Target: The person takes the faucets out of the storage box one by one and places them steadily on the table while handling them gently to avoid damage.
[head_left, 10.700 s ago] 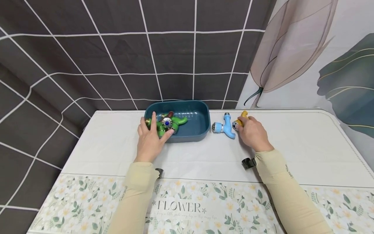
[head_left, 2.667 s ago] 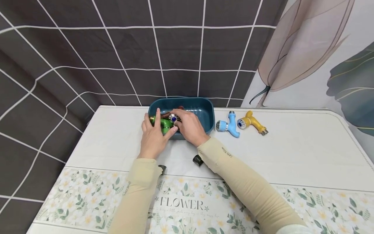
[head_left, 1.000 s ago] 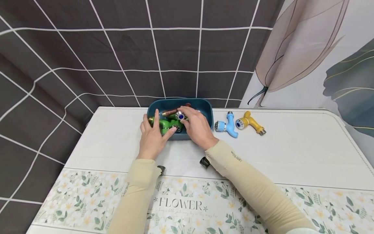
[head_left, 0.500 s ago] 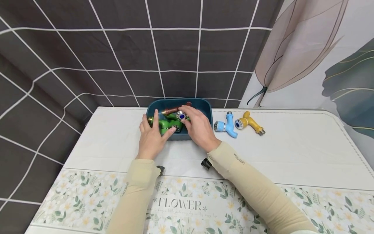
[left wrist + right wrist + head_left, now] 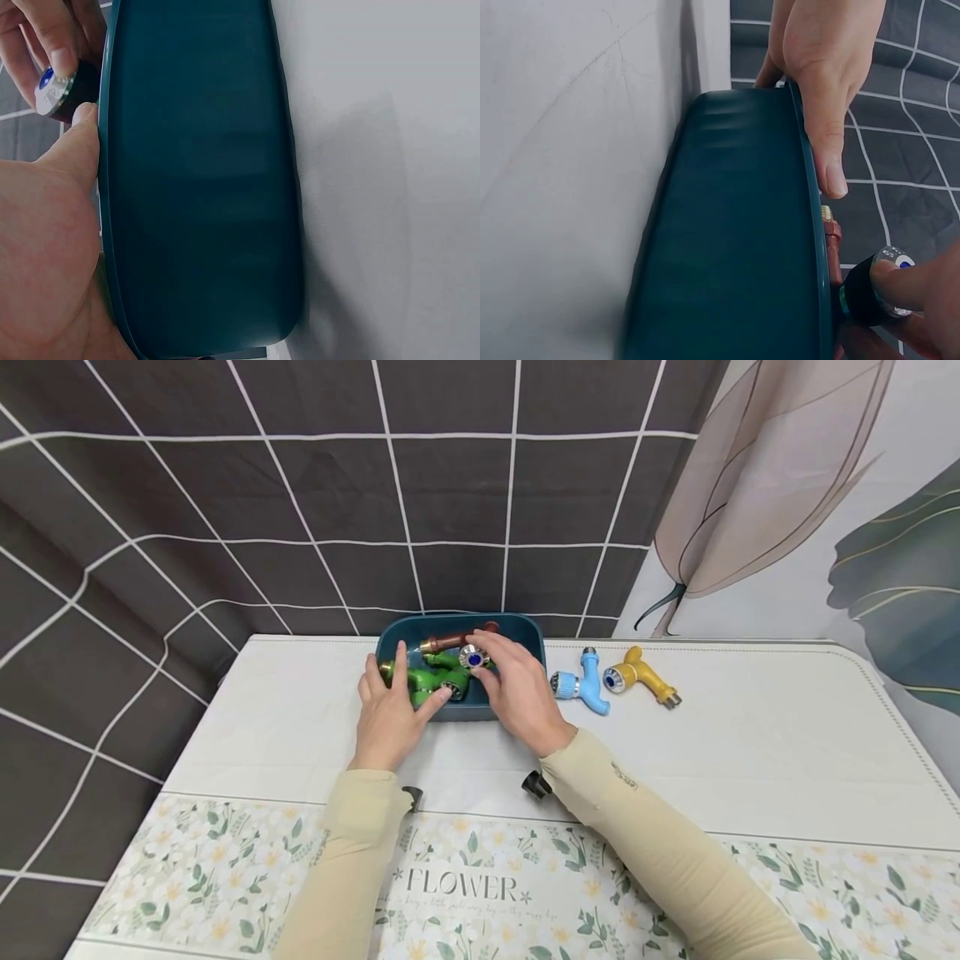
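Note:
My right hand [image 5: 521, 689] pinches the blue-centred silver knob [image 5: 474, 657] of a reddish-brown water tap [image 5: 448, 642] inside a dark teal basin [image 5: 531, 643]. This tap's brass threaded end points left, and part of its body is hidden by the hand. In the right wrist view, thumb and fingertips close round the knob [image 5: 885, 289] just past the rim. My left hand [image 5: 387, 718] rests on the basin's left end, fingers spread, thumb [image 5: 829, 161] stretched over the rim. Beneath it lie green taps [image 5: 423, 681], partly covered by its fingers.
Right of the basin, a light blue tap [image 5: 588, 683] and a yellow tap [image 5: 647, 677] lie side by side on the white tabletop cover [image 5: 750, 727]. Behind the table hangs a dark cloth [image 5: 450, 510] with white grid lines.
Earlier my right hand handled the yellow tap, which now lies beside the blue one. It has since moved to the basin and shifts the brown tap slightly rightward. The left hand stays put.

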Demonstrator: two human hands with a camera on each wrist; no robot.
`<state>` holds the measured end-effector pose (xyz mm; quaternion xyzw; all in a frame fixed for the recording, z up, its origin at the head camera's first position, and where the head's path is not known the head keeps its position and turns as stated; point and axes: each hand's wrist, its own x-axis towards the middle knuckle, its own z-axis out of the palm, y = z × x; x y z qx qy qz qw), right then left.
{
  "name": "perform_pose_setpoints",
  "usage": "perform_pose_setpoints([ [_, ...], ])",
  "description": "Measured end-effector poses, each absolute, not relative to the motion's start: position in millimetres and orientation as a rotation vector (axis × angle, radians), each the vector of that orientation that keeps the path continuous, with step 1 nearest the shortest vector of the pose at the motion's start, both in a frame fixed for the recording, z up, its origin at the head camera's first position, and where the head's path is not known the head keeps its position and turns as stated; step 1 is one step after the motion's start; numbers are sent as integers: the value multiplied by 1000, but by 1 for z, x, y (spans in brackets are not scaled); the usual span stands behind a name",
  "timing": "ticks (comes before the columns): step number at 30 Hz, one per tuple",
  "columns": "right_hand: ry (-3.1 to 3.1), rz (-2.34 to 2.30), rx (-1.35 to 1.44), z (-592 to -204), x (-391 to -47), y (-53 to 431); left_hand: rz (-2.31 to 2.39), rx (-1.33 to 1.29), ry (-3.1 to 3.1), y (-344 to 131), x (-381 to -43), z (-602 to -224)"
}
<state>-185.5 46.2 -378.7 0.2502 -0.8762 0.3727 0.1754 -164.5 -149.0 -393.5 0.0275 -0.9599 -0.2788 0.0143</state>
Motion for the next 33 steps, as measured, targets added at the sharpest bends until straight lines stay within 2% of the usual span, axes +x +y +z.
perform_pose_setpoints([
  [33,-2403,1050,682,-369,-168,81,-881,90,-2980,-149,-165,-394],
])
